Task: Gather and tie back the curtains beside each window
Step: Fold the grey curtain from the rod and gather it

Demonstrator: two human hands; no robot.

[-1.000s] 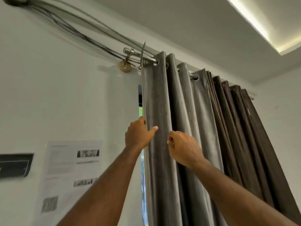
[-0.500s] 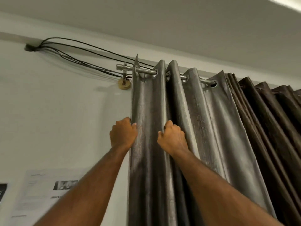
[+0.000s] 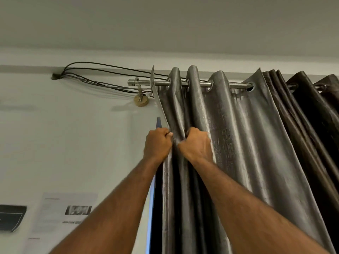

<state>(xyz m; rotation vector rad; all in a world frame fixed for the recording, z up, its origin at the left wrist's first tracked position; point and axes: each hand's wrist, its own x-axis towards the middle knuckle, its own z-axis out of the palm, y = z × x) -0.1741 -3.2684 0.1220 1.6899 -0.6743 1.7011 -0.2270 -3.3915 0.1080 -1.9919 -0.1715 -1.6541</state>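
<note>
A shiny grey eyelet curtain hangs in folds from a metal rod. A dark brown curtain is bunched beside it on the right. My left hand grips the grey curtain's left edge, fingers curled round it. My right hand grips the fold just beside, fist closed on the fabric. Both hands are raised high and close together. A thin bright strip of window shows left of the curtain edge.
The rod's bracket is fixed to the white wall, with several black cables running along the wall above it. Printed paper sheets and a dark panel hang on the wall at the lower left.
My hands have closed in on each other, pinching the leftmost folds together. The curtain's left edge has pulled to the right, and a strip of window now shows.
</note>
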